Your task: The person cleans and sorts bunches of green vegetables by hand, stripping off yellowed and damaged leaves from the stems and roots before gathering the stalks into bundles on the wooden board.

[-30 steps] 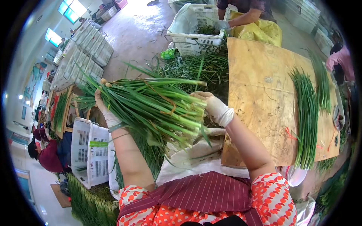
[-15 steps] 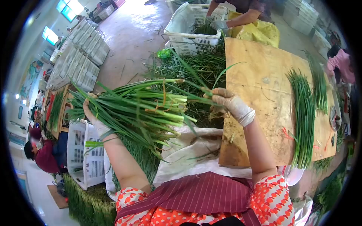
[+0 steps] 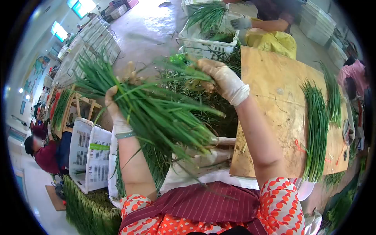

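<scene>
My gloved left hand [image 3: 114,107] is closed around a thick bunch of garlic chives [image 3: 164,113]. Its leaf tips fan out to the upper left, and the pale cut ends point to the lower right, blurred by motion. My gloved right hand [image 3: 224,81], raised above the bunch, pinches a few loose chive leaves [image 3: 188,72] with brownish scraps below the fingers. Behind and below both hands lies a heap of loose chive leaves [image 3: 172,84]. A white cloth [image 3: 188,164] covers my lap.
On my right, a wooden board [image 3: 270,117] bears a neat chive bundle [image 3: 315,133], a second bundle [image 3: 333,98] and red ties [image 3: 299,145]. A white crate [image 3: 92,156] stands at left. Across from me, a co-worker's gloved hand [image 3: 241,23] is over another white crate [image 3: 199,49].
My left hand has turned the bunch, its cut ends swinging down and right. My right hand has lifted and moved slightly left. The co-worker now raises a bunch of greens over the far crate.
</scene>
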Available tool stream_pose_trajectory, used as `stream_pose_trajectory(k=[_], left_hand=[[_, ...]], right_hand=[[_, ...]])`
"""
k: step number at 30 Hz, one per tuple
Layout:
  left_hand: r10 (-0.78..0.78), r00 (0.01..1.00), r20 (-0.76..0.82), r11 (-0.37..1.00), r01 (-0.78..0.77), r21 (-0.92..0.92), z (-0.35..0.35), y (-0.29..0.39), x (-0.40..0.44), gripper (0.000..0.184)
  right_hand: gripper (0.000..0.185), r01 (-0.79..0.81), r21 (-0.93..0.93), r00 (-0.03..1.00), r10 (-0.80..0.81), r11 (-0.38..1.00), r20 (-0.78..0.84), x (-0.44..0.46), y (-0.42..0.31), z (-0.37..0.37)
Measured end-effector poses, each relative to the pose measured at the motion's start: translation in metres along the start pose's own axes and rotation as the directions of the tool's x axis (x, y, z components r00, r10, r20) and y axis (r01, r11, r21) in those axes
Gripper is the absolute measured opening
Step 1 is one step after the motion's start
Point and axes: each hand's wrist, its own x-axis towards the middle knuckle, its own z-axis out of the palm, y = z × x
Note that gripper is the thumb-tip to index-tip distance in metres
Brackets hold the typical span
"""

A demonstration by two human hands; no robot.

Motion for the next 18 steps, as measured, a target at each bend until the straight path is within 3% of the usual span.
stream_pose_trajectory(k=[2, 3, 4, 6, 8, 10, 12, 14, 16, 17, 18], left_hand=[[0.073, 0.997, -0.024, 0.995, -0.074, -0.073, 0.021, -0.012, 0.004, 0.033], [0.106, 0.992, 0.065, 0.991, -0.1, -0.09, 0.034, -0.013, 0.005, 0.032], [0.139, 0.979, 0.152, 0.986, -0.123, -0.11, 0.042, -0.011, 0.006, 0.031], [0.108, 0.988, 0.107, 0.993, -0.103, -0.056, 0.038, -0.005, 0.004, 0.032], [0.282, 0.959, 0.003, 0.954, -0.28, -0.11, 0.017, -0.007, -0.002, 0.032], [0.29, 0.956, -0.04, 0.948, -0.292, -0.125, -0.004, 0.004, -0.004, 0.029], [0.293, 0.956, 0.024, 0.956, -0.293, 0.022, -0.004, 0.011, -0.011, 0.025], [0.293, 0.955, -0.046, 0.956, -0.293, 0.009, 0.003, 0.014, -0.017, 0.024], [0.334, 0.938, -0.091, 0.943, -0.333, 0.026, -0.01, 0.022, -0.021, 0.021], [0.378, 0.922, -0.077, 0.925, -0.38, -0.007, -0.01, 0.023, -0.022, 0.018], [0.379, 0.922, -0.078, 0.925, -0.381, -0.005, -0.011, 0.025, -0.023, 0.018]], right_hand=[[0.03, -0.089, -0.103, 0.993, 0.096, 0.991, 0.073, 0.009, 0.004, 0.002], [0.03, -0.167, -0.211, 0.972, 0.197, 0.963, 0.129, 0.011, 0.006, 0.002], [0.03, -0.17, -0.212, 0.972, 0.199, 0.963, 0.127, 0.011, 0.007, 0.002], [0.03, -0.345, -0.282, 0.908, 0.395, 0.895, 0.14, 0.009, 0.01, 0.001], [0.027, -0.349, -0.296, 0.923, 0.38, 0.889, 0.055, 0.01, 0.022, -0.004], [0.025, -0.296, -0.18, 0.948, 0.311, 0.938, 0.061, 0.007, 0.028, -0.012], [0.023, -0.243, -0.179, 0.967, 0.253, 0.953, 0.038, 0.004, 0.038, -0.023], [0.022, -0.156, -0.248, 0.987, 0.139, 0.956, -0.084, -0.004, 0.041, -0.037], [0.025, -0.186, -0.478, 0.963, 0.063, 0.858, -0.262, -0.006, 0.047, -0.067], [0.027, -0.237, -0.752, 0.952, -0.007, 0.615, -0.307, -0.007, 0.056, -0.088], [0.029, -0.286, -0.915, 0.942, -0.09, 0.285, -0.322, -0.01, 0.053, -0.085]])
